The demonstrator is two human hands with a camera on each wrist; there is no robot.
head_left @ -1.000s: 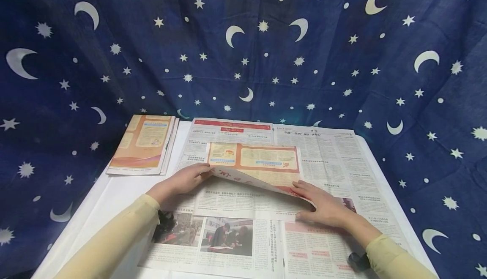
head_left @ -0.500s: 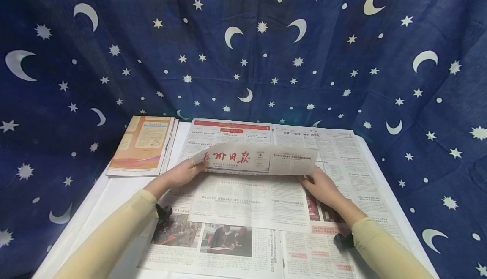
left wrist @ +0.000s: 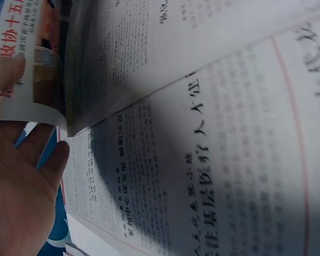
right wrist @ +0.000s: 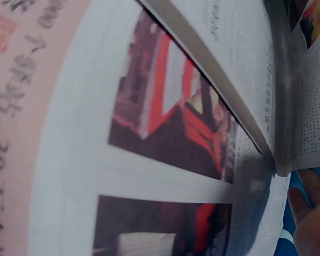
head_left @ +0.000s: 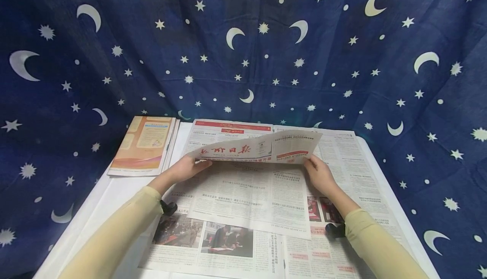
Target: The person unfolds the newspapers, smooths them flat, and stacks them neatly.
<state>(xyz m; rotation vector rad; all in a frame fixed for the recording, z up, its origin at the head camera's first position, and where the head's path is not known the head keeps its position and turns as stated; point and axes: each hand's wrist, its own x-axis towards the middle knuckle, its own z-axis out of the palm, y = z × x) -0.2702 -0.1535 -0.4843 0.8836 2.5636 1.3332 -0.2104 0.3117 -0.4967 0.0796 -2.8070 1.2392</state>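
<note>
A newspaper [head_left: 251, 196] lies over the middle of the spread newspaper sheets, its far part raised into a flap [head_left: 232, 149] with a red masthead. My left hand [head_left: 186, 170] grips the flap's left edge. In the left wrist view the thumb [left wrist: 8, 72] lies over the paper and the fingers are behind it. At the opposite edge my right hand [head_left: 321, 175] holds the paper, its fingers partly hidden behind the sheet in the right wrist view. The newspaper's near part rests on the sheets below, over printed photos.
Opened newspaper sheets [head_left: 243, 266] cover much of the white table [head_left: 85, 224]. A stack of folded papers with an orange cover [head_left: 140, 143] sits at the back left. A dark blue curtain [head_left: 213, 88] with moons and stars hangs behind the table.
Both hands have raised the newspaper's far part, so the red masthead now faces up toward me. The orange page seen earlier is hidden. The paper's near edge has come slightly closer.
</note>
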